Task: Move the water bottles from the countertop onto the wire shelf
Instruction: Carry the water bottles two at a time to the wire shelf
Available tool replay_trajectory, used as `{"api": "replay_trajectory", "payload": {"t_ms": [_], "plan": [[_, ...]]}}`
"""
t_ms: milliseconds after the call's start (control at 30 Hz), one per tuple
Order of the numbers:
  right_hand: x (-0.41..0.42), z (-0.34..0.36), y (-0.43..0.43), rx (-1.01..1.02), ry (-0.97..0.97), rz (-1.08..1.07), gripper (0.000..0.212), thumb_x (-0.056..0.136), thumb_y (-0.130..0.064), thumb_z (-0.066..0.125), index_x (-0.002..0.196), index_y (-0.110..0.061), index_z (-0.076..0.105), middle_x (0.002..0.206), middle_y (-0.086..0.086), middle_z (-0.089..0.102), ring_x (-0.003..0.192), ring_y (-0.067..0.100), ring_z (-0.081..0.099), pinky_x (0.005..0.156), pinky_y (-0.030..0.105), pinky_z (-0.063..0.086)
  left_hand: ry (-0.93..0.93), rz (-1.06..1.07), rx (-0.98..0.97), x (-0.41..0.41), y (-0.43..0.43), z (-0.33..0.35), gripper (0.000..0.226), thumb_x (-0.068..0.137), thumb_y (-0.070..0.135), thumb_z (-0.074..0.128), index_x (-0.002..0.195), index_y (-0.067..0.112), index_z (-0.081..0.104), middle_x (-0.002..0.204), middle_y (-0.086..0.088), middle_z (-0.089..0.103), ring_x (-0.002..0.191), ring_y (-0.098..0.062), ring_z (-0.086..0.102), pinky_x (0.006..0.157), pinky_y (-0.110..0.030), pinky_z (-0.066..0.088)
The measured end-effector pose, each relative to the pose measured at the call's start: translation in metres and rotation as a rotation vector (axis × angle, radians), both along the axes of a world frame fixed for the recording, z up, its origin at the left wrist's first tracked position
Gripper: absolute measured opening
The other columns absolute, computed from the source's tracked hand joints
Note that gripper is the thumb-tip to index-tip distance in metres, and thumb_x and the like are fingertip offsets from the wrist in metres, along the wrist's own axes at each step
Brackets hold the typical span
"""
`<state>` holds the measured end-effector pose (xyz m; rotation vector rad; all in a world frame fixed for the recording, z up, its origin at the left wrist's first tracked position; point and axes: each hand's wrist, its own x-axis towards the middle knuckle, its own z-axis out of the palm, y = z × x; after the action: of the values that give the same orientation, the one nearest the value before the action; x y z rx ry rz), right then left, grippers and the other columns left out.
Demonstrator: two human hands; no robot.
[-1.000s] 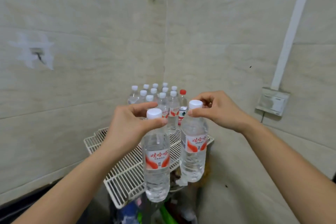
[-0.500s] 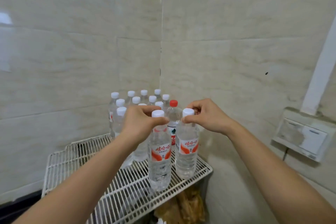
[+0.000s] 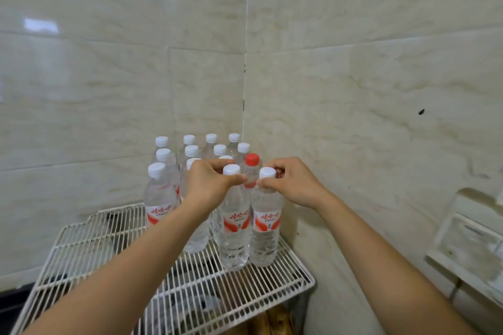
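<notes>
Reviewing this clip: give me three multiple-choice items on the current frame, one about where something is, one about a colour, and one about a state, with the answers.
1. Where do the two bottles held by the hands stand?
A. on the wire shelf
B. on the floor
C. in a sink

2. What colour is the one odd cap among the white ones?
A. blue
B. red
C. green

3. How is the right-hand bottle being held?
A. lying across the palm
B. gripped low on the label
C. pinched at the neck just under the cap

Answers:
1 A, both bases rest on the wire grid.
2 B, it shows between the left hand and right hand.
3 C, the fingers close just under the cap.
</notes>
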<state>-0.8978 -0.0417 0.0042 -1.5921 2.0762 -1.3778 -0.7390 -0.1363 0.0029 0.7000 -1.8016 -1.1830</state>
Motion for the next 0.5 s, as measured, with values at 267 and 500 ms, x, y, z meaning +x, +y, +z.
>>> {"api": "replay_trajectory", "payload": {"t_ms": [267,500], "plan": [[-0.008,-0.004,-0.008,0.007,0.005,0.048,0.014,0.075,-0.021,0.074,0.064,-0.024,0.065,0.056,-0.014,0.055,0.056,0.003,0.048,0.060,0.028,0.041,0.035,-0.007,-0.045,-0.009,0.004,-0.012,0.034,0.062,0.021,0.084,0.045,0.037,0.060,0.054,0.016,0.052,0.052,0.000,0.046,0.046,-0.010,0.043],[-0.011,-0.004,-0.020,0.039,0.031,0.051,0.009,0.077,-0.023,0.073,0.079,-0.014,0.071,0.070,-0.002,0.061,0.065,0.010,0.052,0.064,0.033,0.043,0.071,0.063,-0.043,-0.011,-0.001,-0.017,0.027,0.067,0.019,0.083,0.059,0.039,0.065,0.058,0.019,0.064,0.058,0.005,0.060,0.052,-0.008,0.045]]}}
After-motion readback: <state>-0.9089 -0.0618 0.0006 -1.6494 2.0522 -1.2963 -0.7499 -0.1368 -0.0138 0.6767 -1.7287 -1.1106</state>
